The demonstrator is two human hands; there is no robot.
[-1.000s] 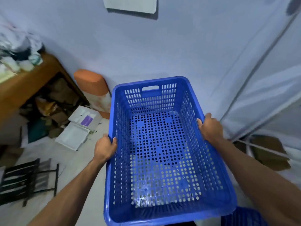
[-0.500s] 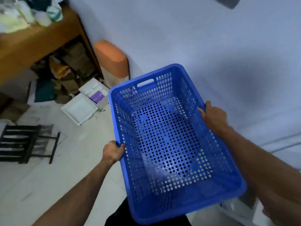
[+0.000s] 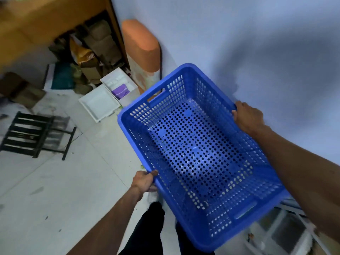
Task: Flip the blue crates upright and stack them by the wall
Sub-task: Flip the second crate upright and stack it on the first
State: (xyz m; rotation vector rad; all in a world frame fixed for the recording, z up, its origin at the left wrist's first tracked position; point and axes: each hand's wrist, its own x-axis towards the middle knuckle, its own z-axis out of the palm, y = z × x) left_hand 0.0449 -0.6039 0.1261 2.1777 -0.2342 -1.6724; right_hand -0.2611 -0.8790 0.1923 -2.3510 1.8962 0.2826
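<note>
- Fingers (image 3: 153, 173) of the left hand (image 3: 144, 183) curl over the long rim of the blue crate (image 3: 198, 155), gripping it at about 8 o'clock on the crate.
- The right hand (image 3: 247, 118) grips the opposite long rim at about 2 o'clock, thumb on the inner side.
- The crate is held off the floor (image 3: 64, 190) between both hands with its open side up. It is tilted and empty, and one handle slot points toward 11 o'clock.
- The pale blue wall (image 3: 248, 37) fills the frame from 12 to 3 o'clock, just beyond the crate.
- An orange-topped bin (image 3: 139, 46) stands against the wall at 11 o'clock from the crate.
- An open white box (image 3: 108, 97) lies on the floor at 10 o'clock.
- A black rack (image 3: 35, 135) lies at 9 o'clock.
- A wooden table (image 3: 36, 21) with clutter beneath it is at the upper left.
- Dark trouser legs (image 3: 147, 229) show at 6 o'clock.
</note>
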